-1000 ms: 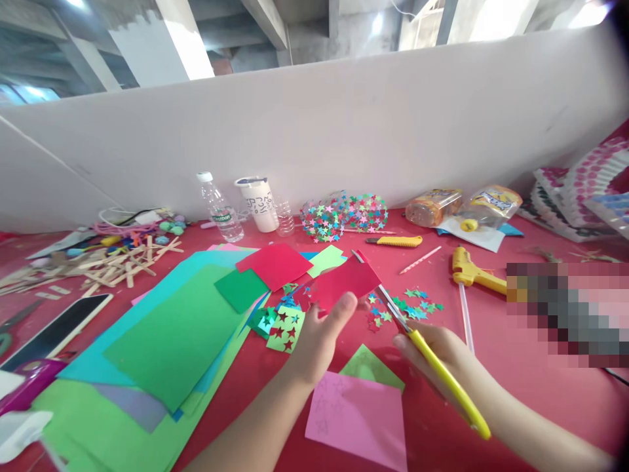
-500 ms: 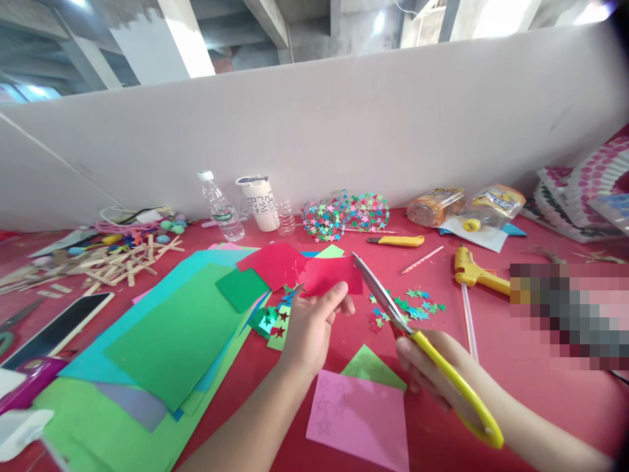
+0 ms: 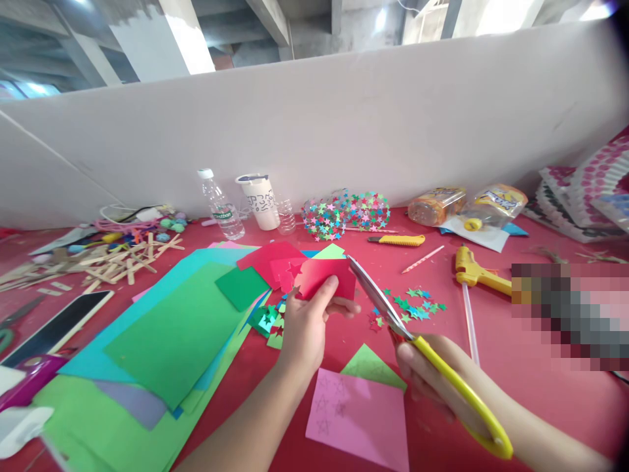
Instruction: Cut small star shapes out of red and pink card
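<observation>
My left hand (image 3: 307,328) pinches a small red paper sheet (image 3: 328,277) and holds it up over the red table (image 3: 515,380). A star-shaped hole shows near the sheet's left edge. My right hand (image 3: 432,377) grips yellow-handled scissors (image 3: 427,357) whose blades are apart, their tips just right of the sheet. Small cut-out paper stars (image 3: 413,307) lie scattered on the table beyond the scissors. A pink sheet (image 3: 358,419) with pencilled stars and a green scrap (image 3: 371,367) lie below my hands.
Large green and blue paper sheets (image 3: 167,334) cover the left. A yellow glue gun (image 3: 479,275), a yellow utility knife (image 3: 398,240), a star-covered bottle (image 3: 346,215), a water bottle (image 3: 221,206), a cup (image 3: 260,202) and wooden sticks (image 3: 113,259) lie further back. A white partition (image 3: 344,131) bounds the table.
My left hand drew the red sheet left, away from the blades, and turned it. The scissors opened and my right hand drifted slightly down and right.
</observation>
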{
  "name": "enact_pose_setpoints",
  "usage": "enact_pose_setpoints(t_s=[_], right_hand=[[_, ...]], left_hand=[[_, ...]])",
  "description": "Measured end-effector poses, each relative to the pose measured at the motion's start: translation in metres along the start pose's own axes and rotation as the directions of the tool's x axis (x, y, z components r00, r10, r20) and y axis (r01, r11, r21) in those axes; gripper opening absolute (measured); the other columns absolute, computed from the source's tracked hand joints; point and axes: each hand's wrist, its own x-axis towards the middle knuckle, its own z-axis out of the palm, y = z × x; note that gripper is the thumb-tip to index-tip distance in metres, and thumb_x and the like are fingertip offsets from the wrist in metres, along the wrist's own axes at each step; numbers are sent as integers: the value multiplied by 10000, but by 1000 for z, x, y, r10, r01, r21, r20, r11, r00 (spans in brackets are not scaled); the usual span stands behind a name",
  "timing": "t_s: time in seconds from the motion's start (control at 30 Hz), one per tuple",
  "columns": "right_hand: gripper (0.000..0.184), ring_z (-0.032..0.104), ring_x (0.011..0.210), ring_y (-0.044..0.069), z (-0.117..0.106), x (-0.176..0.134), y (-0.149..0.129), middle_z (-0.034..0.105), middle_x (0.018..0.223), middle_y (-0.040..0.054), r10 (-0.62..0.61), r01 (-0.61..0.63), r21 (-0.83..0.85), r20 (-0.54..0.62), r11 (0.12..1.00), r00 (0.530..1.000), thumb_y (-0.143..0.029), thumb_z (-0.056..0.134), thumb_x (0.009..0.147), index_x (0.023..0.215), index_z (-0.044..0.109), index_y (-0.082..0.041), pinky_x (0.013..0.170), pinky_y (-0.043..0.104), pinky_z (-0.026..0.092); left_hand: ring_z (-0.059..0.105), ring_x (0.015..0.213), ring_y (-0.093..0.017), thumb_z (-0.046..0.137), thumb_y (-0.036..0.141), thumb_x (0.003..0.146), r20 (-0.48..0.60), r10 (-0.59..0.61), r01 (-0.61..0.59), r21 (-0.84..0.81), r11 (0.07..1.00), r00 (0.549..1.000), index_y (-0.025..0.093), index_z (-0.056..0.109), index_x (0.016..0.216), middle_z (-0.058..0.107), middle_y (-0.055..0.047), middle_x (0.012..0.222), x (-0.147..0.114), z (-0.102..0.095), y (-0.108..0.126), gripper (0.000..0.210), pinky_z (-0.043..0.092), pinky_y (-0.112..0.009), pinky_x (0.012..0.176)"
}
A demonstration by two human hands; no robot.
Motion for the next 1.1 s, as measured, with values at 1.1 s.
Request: enact_pose_setpoints(t_s=[1.1], right_hand=[[740,332,347,48,-4,6,4,426,476,-75,137,-123,-146,85,982,987,-968,356,720,640,383,-233,342,184,234]], left_hand=[[422,472,-40,774,237,716,88,14,-13,-13,1000,996,162,539,606,571,40,530,14,-6,5,270,328,-169,483]])
